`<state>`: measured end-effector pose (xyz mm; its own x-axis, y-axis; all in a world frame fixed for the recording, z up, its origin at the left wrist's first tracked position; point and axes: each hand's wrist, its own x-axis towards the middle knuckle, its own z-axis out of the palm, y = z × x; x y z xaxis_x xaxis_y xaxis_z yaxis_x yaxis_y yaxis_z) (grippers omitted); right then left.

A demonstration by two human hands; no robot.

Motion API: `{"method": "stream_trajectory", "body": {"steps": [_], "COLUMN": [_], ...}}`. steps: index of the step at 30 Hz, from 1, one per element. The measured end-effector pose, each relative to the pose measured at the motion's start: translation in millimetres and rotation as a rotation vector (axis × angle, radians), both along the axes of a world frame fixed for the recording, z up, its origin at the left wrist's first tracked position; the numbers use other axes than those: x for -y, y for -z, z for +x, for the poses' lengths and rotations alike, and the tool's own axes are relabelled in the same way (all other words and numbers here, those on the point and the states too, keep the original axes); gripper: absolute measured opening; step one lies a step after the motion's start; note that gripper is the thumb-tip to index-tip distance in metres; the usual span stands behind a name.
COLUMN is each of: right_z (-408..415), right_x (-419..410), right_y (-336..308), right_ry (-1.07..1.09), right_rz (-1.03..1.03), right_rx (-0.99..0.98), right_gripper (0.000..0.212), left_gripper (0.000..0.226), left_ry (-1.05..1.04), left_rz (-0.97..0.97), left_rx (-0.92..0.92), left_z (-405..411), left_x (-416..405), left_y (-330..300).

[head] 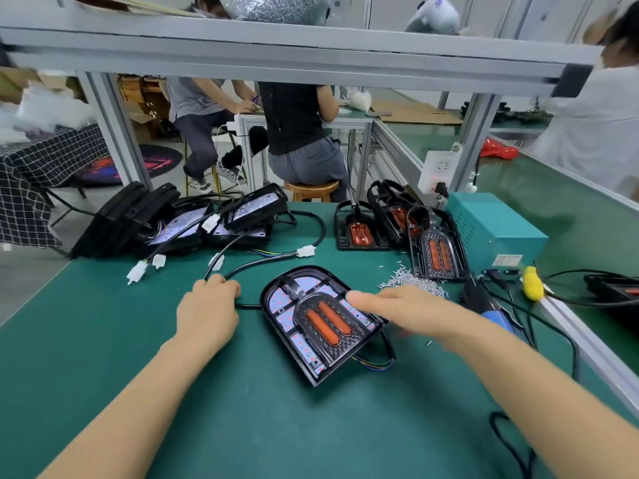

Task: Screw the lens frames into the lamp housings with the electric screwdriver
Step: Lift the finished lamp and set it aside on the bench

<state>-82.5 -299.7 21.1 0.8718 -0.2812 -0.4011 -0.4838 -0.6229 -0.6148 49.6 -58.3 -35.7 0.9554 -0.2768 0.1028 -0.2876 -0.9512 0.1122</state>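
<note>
A green table (103, 340) sits in a busy workroom, under a grey metal frame (276, 60). Behind it, two people sit at another desk with their backs turned.

In the middle of the table lies a lamp housing (320, 323) with a lens frame (325, 321) set in it. The two orange strips of the lens frame face up. A black cable (269, 261) loops from the housing across the table to a white plug (306, 251).

The left hand (207, 305) rests on the table just left of the housing, with its fingers curled over the cable. The right hand (397, 305) is flat with fingers straight, and reaches over the right edge of the housing. It is blurry, so I cannot tell if it touches.

A pile of small silver screws (411, 281) lies just behind the right hand. The electric screwdriver (484, 302) lies on the table to the right, partly hidden by the right arm. More lens frames (437, 250) stand behind the screws, next to a blue-green box (494, 229). A heap of black housings (179, 219) lies at the back left. A yellow thing (532, 283) sits at the right edge.
</note>
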Motion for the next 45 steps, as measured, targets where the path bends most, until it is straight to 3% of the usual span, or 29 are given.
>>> {"method": "stream_trajectory", "body": {"steps": [5, 9, 13, 17, 21, 26, 29, 32, 39, 42, 45], "right_z": [7, 6, 7, 3, 0, -6, -12, -18, -34, -41, -51], "right_x": [-7, -8, -13, -20, -27, -36, -39, -41, -42, -35, -25], "right_y": [21, 25, 28, 35, 39, 41, 41, 38, 20, 12, 5], "right_ry": [0.028, 0.066, 0.152, 0.200, 0.267, 0.393, 0.405, 0.360, 0.242, 0.237, 0.270], "right_rz": [0.068, 0.159, 0.268, 0.373, 0.555, 0.711, 0.795, 0.861, 0.914, 0.932, 0.970], "right_rx": [-0.041, -0.062, -0.044, 0.026, 0.150, 0.283, 0.375, 0.480, 0.715, 0.787, 0.890], "right_gripper": [0.091, 0.065, 0.061, 0.048, 0.028, 0.033, 0.028, 0.027, 0.037, 0.038, 0.046], "left_gripper": [0.018, 0.008, 0.006, 0.019, 0.021, 0.028, 0.017, 0.032, 0.038, 0.052, 0.049], "left_ry": [0.128, 0.134, 0.074, 0.047, 0.027, -0.029, 0.011, 0.075, 0.148, 0.221, 0.282], "left_rz": [0.145, -0.114, -0.302, -0.341, -0.564, -0.757, -0.873, -1.014, -1.217, -1.232, -1.229], "left_rx": [0.086, 0.132, 0.086, 0.050, -0.110, -0.300, -0.392, -0.463, -0.155, -0.034, 0.037], "left_z": [10, 0, -16, -27, -48, -75, -87, -96, -119, -126, -130], "left_x": [-9, -15, -10, -2, 13, 28, 35, 40, 68, 84, 102], "left_y": [3, 8, 9, 8, -2, -12, -16, -19, -50, -63, -72]}}
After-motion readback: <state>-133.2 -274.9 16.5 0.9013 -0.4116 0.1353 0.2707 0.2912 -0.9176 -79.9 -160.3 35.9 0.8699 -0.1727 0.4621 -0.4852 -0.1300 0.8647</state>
